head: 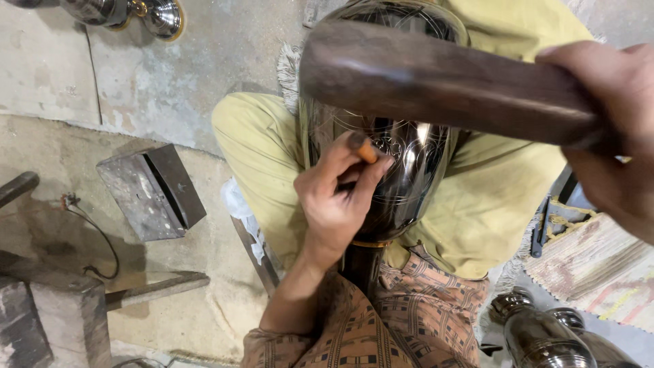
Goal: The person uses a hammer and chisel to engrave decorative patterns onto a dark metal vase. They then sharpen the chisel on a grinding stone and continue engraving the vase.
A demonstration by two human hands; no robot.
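— Two hands at work? What does each one hold?

— Yes. The left hand pinches a small chisel, thumb and fingers closed tight round it, its tip set against the vase. The right hand is wrapped round the handle of a wooden mallet, fingers clamped on it, the head lifted above the chisel and close to the camera.

— Where is the vase?

— It lies across the person's lap, between the knees in yellow-green trousers. Its body is dark, shiny metal with fine engraved lines, and its narrow neck points back toward the person, with a gold ring at the join.

— Anything else about?

— A grey metal block sits on the concrete floor to the left, with a hammer lying nearer the camera. More polished metal vessels stand at the lower right, just beside a striped mat. Another shiny piece shows at the top left edge.
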